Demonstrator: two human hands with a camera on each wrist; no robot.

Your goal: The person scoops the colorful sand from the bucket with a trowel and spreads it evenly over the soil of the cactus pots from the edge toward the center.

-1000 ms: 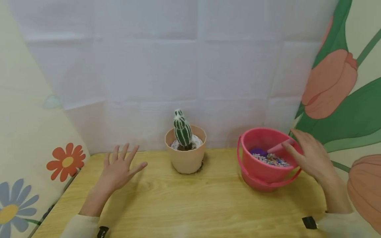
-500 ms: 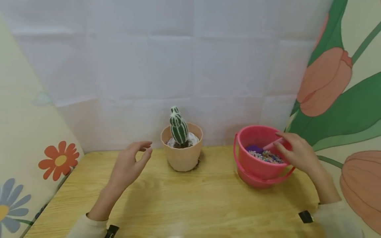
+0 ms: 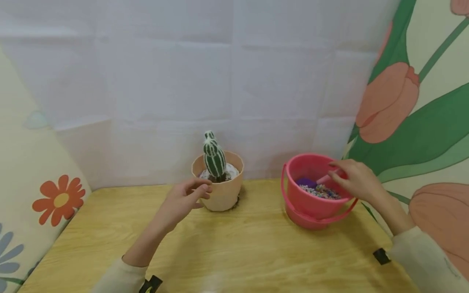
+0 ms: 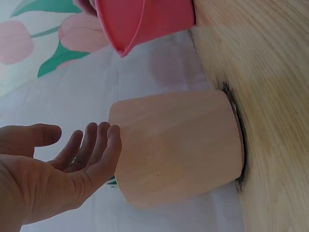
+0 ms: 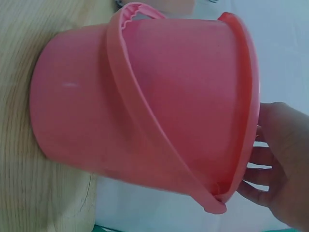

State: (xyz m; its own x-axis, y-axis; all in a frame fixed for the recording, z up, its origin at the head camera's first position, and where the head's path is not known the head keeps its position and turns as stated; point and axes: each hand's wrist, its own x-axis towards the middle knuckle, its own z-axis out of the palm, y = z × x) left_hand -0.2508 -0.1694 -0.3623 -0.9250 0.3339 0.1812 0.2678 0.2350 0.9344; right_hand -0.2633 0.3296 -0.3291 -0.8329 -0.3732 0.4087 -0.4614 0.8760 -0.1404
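A green cactus with white stripes (image 3: 215, 162) stands in a peach-coloured flower pot (image 3: 221, 197), with white material and dark soil round its base. My left hand (image 3: 185, 198) is at the pot's left front rim, palm inward and fingers loosely bent, holding nothing. In the left wrist view its fingertips (image 4: 113, 130) overlap the rim. To the right, a pink bucket (image 3: 304, 211) contains small multicoloured beads (image 3: 320, 191) and a toy shovel with a purple blade (image 3: 305, 182) and pink handle. Over the bucket's right rim my right hand (image 3: 357, 179) reaches in, thumb and fingers apart just above the handle.
Both containers stand on a wooden table (image 3: 238, 248) near its back edge, against a creased white sheet (image 3: 165, 81). Panels with painted flowers flank it on both sides. The bucket's handle (image 5: 140, 111) hangs down across its front.
My left hand has moved right to the flower pot, its spread fingers now loosely bent. My right hand has drawn its thumb and fingers closer together over the shovel handle. The view shifted right.
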